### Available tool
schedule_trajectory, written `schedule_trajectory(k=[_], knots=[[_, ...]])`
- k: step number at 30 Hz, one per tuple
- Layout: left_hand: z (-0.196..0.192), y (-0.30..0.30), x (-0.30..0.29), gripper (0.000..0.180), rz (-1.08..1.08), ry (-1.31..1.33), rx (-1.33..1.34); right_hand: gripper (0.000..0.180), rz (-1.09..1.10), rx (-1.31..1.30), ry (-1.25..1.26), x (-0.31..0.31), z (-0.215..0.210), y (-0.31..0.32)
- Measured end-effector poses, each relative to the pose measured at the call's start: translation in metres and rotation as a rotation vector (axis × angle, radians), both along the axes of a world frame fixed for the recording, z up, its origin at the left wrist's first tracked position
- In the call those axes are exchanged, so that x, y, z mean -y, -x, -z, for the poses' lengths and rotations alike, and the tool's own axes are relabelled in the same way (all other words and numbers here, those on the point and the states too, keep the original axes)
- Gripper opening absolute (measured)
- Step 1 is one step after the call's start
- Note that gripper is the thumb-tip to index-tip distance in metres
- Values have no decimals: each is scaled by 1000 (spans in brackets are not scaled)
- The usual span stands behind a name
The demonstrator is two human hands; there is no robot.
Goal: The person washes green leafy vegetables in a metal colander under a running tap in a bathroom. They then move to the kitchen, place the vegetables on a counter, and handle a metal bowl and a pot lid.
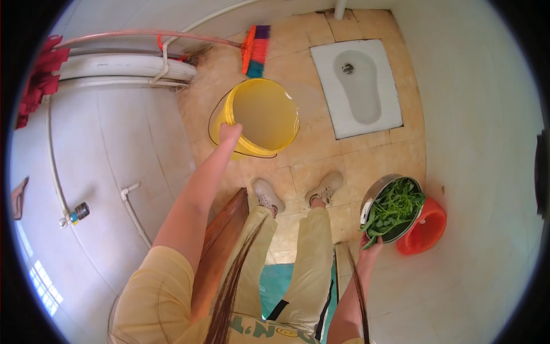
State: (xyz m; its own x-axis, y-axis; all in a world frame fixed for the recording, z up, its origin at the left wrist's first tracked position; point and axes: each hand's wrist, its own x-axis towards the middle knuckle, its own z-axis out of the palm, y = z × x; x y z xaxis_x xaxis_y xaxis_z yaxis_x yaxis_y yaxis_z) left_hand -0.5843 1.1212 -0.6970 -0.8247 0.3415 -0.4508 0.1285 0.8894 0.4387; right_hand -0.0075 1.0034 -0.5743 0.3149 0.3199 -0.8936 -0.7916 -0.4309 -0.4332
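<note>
Yellow plastic bucket gripped by left hand; round steel bowl in right hand

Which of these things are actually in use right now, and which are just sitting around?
In use:
- yellow bucket, gripped at its rim by the left hand
- metal pot of green leaves, held by the right hand

Lying about:
- orange basin
- broom
- squat toilet
- red cloth

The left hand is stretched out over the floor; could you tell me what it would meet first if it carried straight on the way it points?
The left hand already reaches the near rim of the yellow bucket; going on, it would probably enter the water inside, though depth is unclear.
</note>
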Motion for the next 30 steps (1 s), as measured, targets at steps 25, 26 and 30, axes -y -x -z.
schedule_trajectory(k=[25, 26, 30], knots=[[33, -117, -123, 64, 270, 330, 172, 34, 129, -61, 88, 47, 39, -108], [36, -128, -126, 67, 290, 343, 174, 34, 109, -69, 92, 51, 39, -116], [34, -180, -149, 71, 274, 401, 90, 33, 125, -50, 206, 47, 19, -129]])
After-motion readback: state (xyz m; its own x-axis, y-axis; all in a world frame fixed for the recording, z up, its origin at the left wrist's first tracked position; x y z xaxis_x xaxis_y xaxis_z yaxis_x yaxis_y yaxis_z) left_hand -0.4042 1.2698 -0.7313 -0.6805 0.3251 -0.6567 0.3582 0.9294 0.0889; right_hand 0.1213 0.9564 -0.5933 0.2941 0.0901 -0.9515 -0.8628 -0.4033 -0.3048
